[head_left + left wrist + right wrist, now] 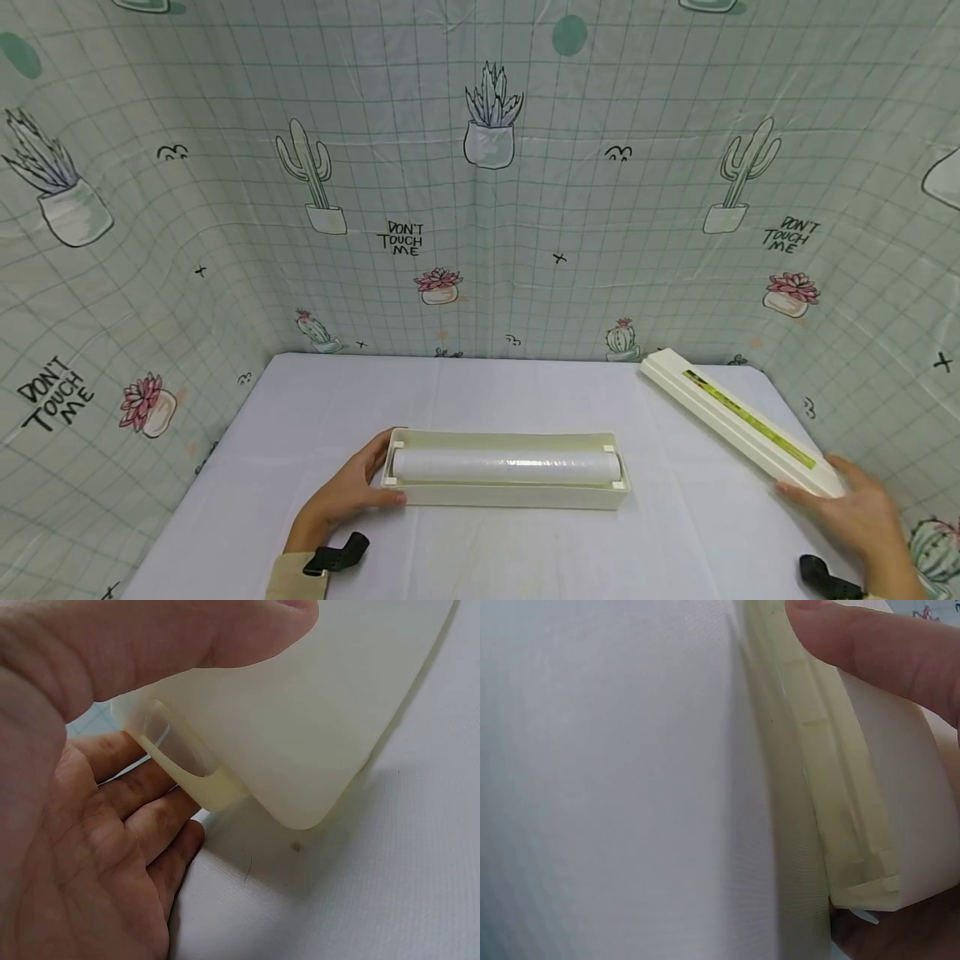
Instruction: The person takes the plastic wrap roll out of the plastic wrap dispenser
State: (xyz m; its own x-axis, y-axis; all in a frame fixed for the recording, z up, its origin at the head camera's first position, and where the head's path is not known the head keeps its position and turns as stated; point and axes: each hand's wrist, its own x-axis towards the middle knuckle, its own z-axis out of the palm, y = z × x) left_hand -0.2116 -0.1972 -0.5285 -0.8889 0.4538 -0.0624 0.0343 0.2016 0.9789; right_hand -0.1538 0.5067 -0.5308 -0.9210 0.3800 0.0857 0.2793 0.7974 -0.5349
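A long cream cling film dispenser box point(517, 497) lies open across the middle of the table. Inside it is a roll of cling film point(495, 465), wrapped in shiny clear film. My left hand point(352, 492) grips the box's left end, thumb on the front wall and fingers round the back. The left wrist view shows a rounded notch in the box's end point(214, 791) near those fingers. At the right, my right hand point(862, 512) holds the near end of the long cream lid point(720, 429), which carries a yellow-green label strip. The lid slants toward the back of the table, apart from the box.
A white cloth point(517, 554) covers the table. Behind and on both sides hangs a pale green grid curtain point(480, 208) with cactus prints. A black wrist strap piece point(337, 554) sits at my left wrist, another point(828, 579) at my right.
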